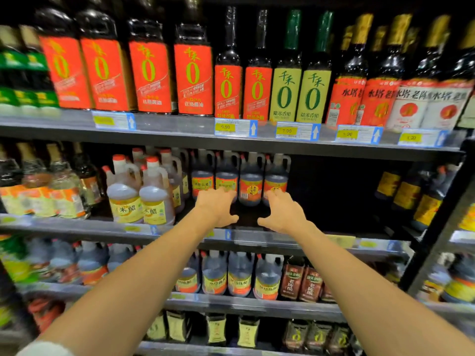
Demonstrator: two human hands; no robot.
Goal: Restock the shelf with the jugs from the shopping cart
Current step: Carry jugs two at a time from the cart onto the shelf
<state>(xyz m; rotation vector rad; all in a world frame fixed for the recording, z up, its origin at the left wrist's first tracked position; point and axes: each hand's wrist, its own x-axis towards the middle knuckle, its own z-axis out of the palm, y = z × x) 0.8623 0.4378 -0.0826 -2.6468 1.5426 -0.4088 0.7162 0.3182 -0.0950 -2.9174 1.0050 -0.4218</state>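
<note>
Shelf (257,239): left hand (218,207), right hand (282,212) outstretched toward jugs (250,181).

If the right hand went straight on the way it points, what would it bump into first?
Probably the rightmost dark plastic jug with the red label, on the middle shelf. Fingertips of the right hand look at its label, though depth is unclear.

The top shelf (180,127) carries tall dark bottles with red labels (149,75) and, to their right, two with pale green labels (284,96). On the middle shelf (257,240), pale jugs with yellow labels (126,199) stand near the front at left, four dark jugs (250,181) stand in a row far back at centre, and dark yellow-labelled bottles (408,194) stand at right. The lower shelf (257,304) holds more dark jugs and brown pouches (293,281).
</note>
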